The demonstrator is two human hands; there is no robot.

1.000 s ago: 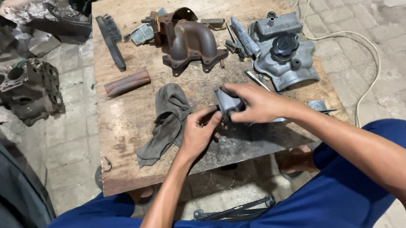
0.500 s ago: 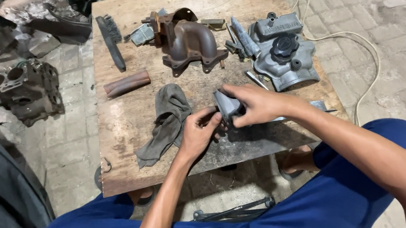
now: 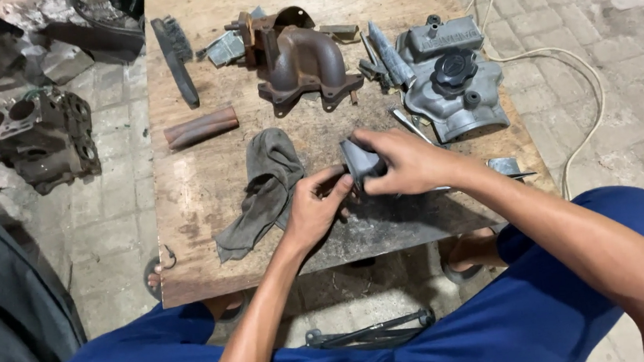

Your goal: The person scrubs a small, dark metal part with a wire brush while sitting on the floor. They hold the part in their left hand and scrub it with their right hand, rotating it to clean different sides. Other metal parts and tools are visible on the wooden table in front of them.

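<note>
Both hands meet over the near middle of a low wooden table (image 3: 197, 193). My right hand (image 3: 407, 163) grips a small grey metal part (image 3: 359, 160) from above and the right. My left hand (image 3: 315, 209) pinches the same part at its lower left edge with thumb and fingers. A crumpled grey rag (image 3: 264, 190) lies on the table just left of my left hand.
A rusty cast manifold (image 3: 302, 61), a grey aluminium cover with a black cap (image 3: 450, 82), a black brush (image 3: 175, 57) and a rusty tube (image 3: 201, 127) lie further back. An engine block (image 3: 34, 138) sits on the paving at left. A pale cable (image 3: 573, 94) runs along the right.
Both hands stay on the small grey part with only slight finger shifts; nothing else on the table has moved.
</note>
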